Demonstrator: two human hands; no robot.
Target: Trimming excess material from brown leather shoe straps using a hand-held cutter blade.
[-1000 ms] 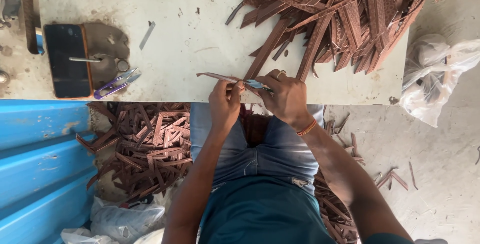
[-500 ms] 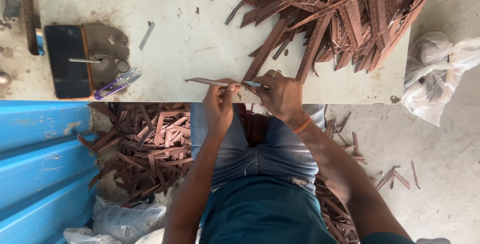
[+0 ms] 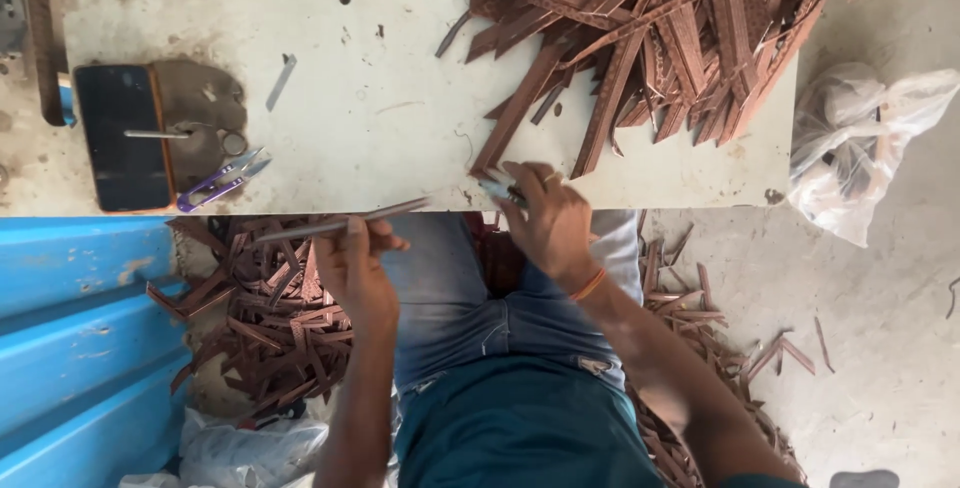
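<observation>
Left to right: blue corrugated metal panels are filling the lower left corner, their ridges smooth and painted. Above them, on the worn, stained white table, a flat black rectangular slab is lying beside purple-handled thread snips. Below the table's near edge, a loose heap of narrow brown strips is covering the floor, leaving little bare ground there. The left hand is closing thumb and fingers around one long thin brown strip, which is lying nearly level just off the table edge, its right tip reaching over the edge. The right hand is curling at the table's edge, pinching a small bluish tool whose kind cannot be made out. Beyond it, a dense pile of textured brown strips is crowding the table's right end, some overhanging. Farther right, a crumpled clear plastic bag is resting on open grey concrete floor.
</observation>
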